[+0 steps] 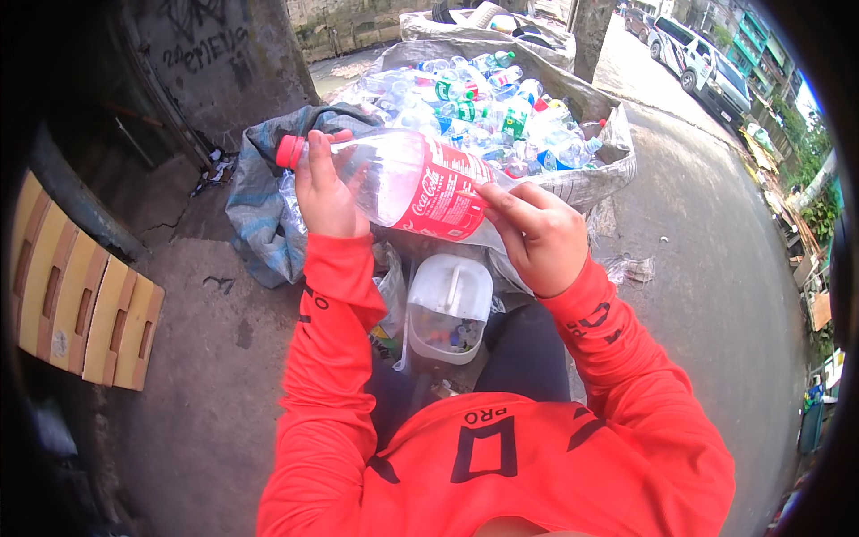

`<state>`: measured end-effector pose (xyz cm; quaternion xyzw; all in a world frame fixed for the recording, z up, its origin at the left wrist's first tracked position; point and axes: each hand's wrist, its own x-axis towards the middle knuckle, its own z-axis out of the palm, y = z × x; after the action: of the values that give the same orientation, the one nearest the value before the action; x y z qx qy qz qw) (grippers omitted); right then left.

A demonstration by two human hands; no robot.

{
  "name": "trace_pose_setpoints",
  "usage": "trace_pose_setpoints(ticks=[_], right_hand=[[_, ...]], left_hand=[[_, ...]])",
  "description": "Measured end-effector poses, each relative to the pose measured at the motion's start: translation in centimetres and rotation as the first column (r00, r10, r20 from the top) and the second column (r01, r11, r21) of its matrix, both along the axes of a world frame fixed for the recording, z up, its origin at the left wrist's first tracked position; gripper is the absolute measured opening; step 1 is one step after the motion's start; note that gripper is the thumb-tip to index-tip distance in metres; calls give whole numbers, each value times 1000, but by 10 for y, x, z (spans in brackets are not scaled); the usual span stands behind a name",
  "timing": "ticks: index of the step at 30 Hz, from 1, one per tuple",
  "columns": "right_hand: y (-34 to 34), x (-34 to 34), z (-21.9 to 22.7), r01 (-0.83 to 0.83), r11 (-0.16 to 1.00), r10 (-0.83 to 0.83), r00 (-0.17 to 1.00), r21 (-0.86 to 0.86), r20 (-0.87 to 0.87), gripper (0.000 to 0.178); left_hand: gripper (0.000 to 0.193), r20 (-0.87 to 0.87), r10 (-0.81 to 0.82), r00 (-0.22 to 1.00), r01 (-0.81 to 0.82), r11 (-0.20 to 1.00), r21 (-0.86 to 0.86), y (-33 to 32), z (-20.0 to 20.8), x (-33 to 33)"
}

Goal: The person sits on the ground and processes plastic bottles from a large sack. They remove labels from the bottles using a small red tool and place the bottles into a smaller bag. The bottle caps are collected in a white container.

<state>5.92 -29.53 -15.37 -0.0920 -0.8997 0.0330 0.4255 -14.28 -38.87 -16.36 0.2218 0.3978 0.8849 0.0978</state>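
Observation:
A large clear plastic soda bottle (383,170) with a red cap and a red label lies sideways between my hands, above my lap. My left hand (327,192) is wrapped round its neck end, just below the cap. With thumb and fingers my right hand (535,228) pinches the label near the bottle's base. Behind the bottle stands a big white woven sack (617,166) heaped with clear plastic bottles (465,109), some with green or blue labels. Below my hands, between my knees, sits a translucent white plastic container (455,286) with small coloured bits inside.
A grey-blue woven sack (255,206) slumps left of the bottle heap. Wooden slatted panels (76,286) lean at the far left. A concrete post (593,40) rises behind the sacks, and a white vehicle (702,67) is parked up the road. Scrap (805,259) lines the right edge.

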Motion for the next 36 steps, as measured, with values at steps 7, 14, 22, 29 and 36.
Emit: trace_pose_setpoints(ticks=[7, 14, 22, 29, 36], right_hand=[[2, 1, -6, 21, 998, -20, 1000, 59, -16, 27], [14, 21, -13, 54, 995, -58, 998, 83, 38, 30], [28, 42, -12, 121, 983, -136, 985, 141, 102, 34], [33, 42, -7, 104, 974, -124, 988, 203, 88, 34], [29, 32, -10, 92, 978, -110, 990, 186, 88, 34]], left_hand=[[32, 18, 26, 999, -27, 999, 38, 2, -2, 10], [29, 145, 19, 989, -32, 996, 88, -4, -8, 0], [27, 223, 15, 975, -36, 995, 92, -4, -17, -13], [28, 239, -60, 969, 34, 993, 115, -2, -22, -15], [27, 255, -94, 962, 71, 993, 96, -3, -26, -9]])
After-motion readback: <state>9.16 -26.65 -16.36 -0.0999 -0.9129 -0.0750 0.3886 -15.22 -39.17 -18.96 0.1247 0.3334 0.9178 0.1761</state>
